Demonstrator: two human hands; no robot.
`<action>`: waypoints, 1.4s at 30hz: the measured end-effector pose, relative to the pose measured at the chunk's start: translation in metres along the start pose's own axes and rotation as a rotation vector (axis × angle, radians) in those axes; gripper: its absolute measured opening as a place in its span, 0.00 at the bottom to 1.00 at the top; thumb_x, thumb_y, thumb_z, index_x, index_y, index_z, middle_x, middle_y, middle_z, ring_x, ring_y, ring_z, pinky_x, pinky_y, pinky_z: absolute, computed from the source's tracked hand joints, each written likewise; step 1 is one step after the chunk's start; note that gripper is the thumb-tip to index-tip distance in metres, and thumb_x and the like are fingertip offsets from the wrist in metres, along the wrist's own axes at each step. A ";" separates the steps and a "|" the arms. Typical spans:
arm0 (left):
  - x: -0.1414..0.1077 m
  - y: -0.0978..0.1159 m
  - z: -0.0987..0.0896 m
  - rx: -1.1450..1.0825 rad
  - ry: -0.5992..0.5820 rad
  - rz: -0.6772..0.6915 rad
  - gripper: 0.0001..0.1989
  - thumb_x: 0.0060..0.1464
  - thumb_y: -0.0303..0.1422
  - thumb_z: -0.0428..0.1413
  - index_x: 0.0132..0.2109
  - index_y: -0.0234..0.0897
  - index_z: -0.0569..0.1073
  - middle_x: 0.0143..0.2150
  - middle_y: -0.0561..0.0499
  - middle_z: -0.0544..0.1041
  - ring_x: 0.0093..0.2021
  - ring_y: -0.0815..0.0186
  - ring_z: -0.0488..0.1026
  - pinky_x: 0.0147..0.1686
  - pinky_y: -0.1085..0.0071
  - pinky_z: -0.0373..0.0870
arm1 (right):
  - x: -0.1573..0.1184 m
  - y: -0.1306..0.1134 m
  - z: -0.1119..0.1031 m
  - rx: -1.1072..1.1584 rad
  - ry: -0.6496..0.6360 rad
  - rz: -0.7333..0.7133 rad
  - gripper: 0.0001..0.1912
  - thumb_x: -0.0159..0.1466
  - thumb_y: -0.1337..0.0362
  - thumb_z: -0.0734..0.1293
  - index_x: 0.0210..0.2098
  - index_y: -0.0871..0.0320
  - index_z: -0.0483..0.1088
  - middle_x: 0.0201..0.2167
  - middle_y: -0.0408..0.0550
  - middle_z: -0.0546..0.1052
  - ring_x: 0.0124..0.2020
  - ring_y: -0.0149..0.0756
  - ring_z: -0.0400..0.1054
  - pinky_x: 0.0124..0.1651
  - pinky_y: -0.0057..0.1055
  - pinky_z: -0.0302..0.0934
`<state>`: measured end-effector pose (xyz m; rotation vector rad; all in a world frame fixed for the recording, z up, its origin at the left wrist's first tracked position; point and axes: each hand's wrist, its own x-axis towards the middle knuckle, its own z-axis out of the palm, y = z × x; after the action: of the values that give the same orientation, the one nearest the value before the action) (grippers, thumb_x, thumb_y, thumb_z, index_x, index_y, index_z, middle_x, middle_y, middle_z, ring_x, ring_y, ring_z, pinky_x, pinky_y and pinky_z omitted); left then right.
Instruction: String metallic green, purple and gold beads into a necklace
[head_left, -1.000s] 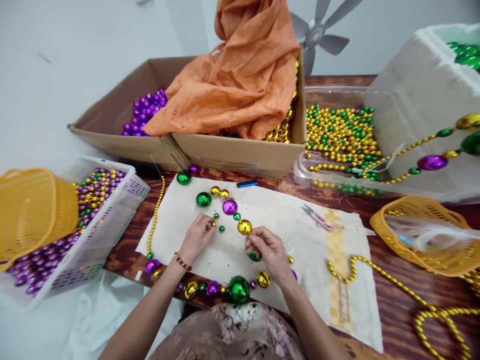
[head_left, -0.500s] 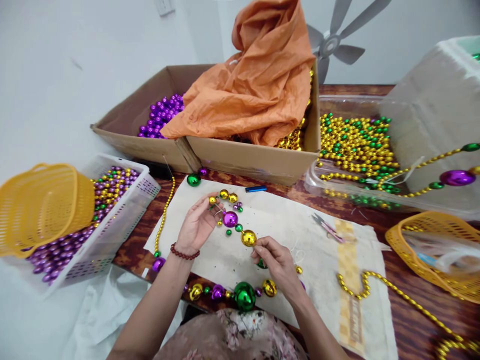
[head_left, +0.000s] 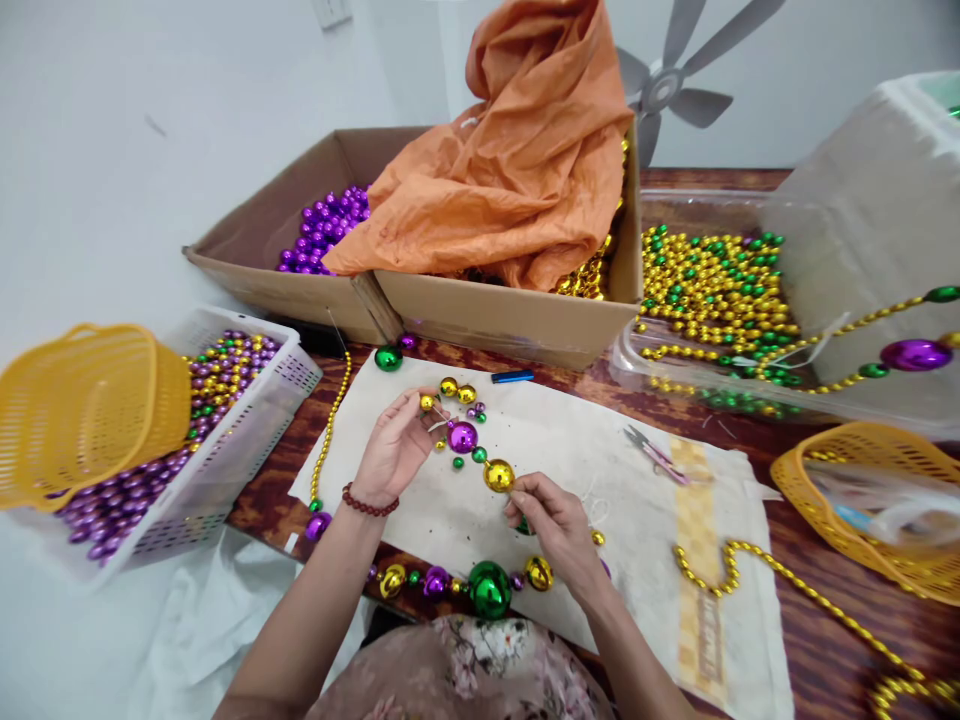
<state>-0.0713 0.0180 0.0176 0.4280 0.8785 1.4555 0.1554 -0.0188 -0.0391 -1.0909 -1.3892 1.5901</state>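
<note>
My left hand (head_left: 396, 447) pinches a small gold bead (head_left: 427, 402) on a white string that runs to a large purple bead (head_left: 463, 437). Beyond the purple bead on the same strand come a green bead (head_left: 479, 454) and a large gold bead (head_left: 499, 475). Closed fingers of my right hand (head_left: 551, 520) grip the strand just past that gold bead; a dark green bead (head_left: 523, 525) shows partly beneath them. Loose gold beads (head_left: 457, 391) and smaller purple and green ones lie by my left fingertips. Nearest my body lies a strand with a big green bead (head_left: 490, 590).
A pale cloth (head_left: 630, 560) covers part of the wooden table. On it rest pliers (head_left: 652, 452) and a blue lighter (head_left: 512, 377). Behind stands a cardboard box (head_left: 495, 315); a white basket (head_left: 292, 375) is left, a clear bin (head_left: 720, 385) and yellow basket (head_left: 840, 545) right.
</note>
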 end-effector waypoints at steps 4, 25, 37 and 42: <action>0.001 -0.008 0.006 0.084 0.003 0.062 0.10 0.53 0.34 0.67 0.39 0.33 0.80 0.32 0.51 0.78 0.33 0.70 0.75 0.35 0.75 0.73 | 0.003 -0.002 0.003 0.035 0.006 0.024 0.10 0.66 0.58 0.65 0.32 0.57 0.71 0.25 0.44 0.77 0.24 0.31 0.71 0.29 0.26 0.63; 0.011 -0.054 0.066 0.357 -0.164 0.215 0.15 0.59 0.42 0.62 0.50 0.43 0.71 0.40 0.51 0.71 0.24 0.75 0.69 0.15 0.78 0.58 | 0.072 -0.065 -0.027 0.067 0.104 -0.210 0.11 0.63 0.56 0.69 0.38 0.56 0.75 0.31 0.41 0.76 0.19 0.24 0.66 0.20 0.23 0.56; 0.000 -0.061 0.055 0.435 -0.184 0.175 0.16 0.59 0.38 0.61 0.52 0.44 0.69 0.40 0.52 0.72 0.23 0.75 0.68 0.16 0.78 0.59 | 0.077 -0.060 -0.011 0.226 -0.056 -0.219 0.18 0.61 0.47 0.71 0.33 0.55 0.69 0.23 0.37 0.70 0.18 0.25 0.63 0.20 0.25 0.60; -0.004 -0.070 0.048 0.571 -0.296 0.159 0.11 0.60 0.38 0.59 0.48 0.40 0.73 0.34 0.53 0.74 0.22 0.75 0.68 0.17 0.79 0.60 | 0.081 -0.077 -0.028 0.125 0.173 -0.284 0.19 0.66 0.45 0.66 0.35 0.54 0.64 0.28 0.39 0.72 0.20 0.22 0.65 0.19 0.20 0.55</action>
<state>0.0111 0.0184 -0.0029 1.1311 1.0269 1.2223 0.1528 0.0766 0.0262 -0.8901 -1.2499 1.3266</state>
